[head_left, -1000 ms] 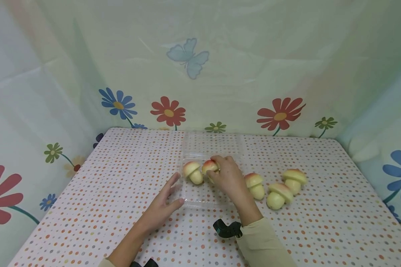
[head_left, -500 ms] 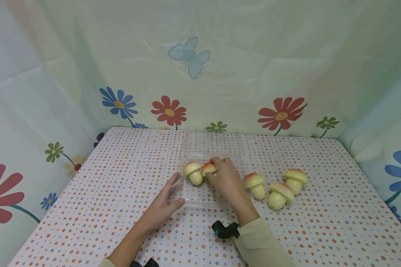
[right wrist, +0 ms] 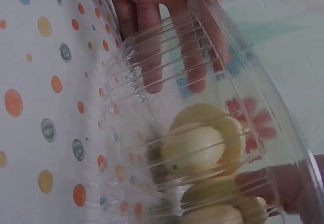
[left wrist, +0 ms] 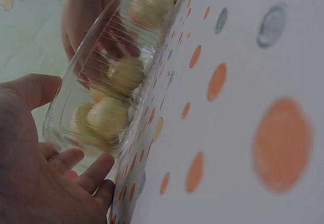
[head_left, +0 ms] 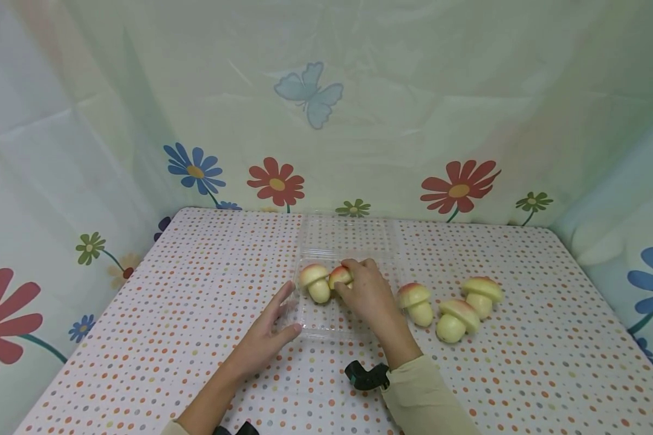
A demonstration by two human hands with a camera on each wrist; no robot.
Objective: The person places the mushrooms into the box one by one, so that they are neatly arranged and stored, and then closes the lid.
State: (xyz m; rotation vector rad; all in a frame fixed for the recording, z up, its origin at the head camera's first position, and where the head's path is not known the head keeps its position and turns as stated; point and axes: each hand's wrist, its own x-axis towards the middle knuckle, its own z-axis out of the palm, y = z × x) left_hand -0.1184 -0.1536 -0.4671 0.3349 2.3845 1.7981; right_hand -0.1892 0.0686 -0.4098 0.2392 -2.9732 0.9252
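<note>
A clear plastic clamshell box (head_left: 332,334) lies with its lid folded back, its base holding two yellow toy mushrooms with reddish caps. One mushroom (head_left: 317,284) rests on the left side of the base. Beside it, my right hand (head_left: 371,296) pinches the other mushroom (head_left: 338,276) between thumb and fingers, covering part of its stem. My left hand (head_left: 262,338) stands at the box's left wall with fingers spread. In the left wrist view, that hand's thumb (left wrist: 43,88) is at the rim and its fingers (left wrist: 96,173) lie along the box's end.
Right of the box sit three more toy mushrooms: one close by (head_left: 415,304), one in front (head_left: 457,319) and one farther right (head_left: 481,295). The raised lid (head_left: 348,232) reaches toward the table's back edge. A flowered curtain (head_left: 370,121) hangs behind the dotted tablecloth (head_left: 207,272).
My right hand has shifted slightly lower with the pinched mushroom, which sits a little closer to the other one in the box. My left hand has stayed put.
</note>
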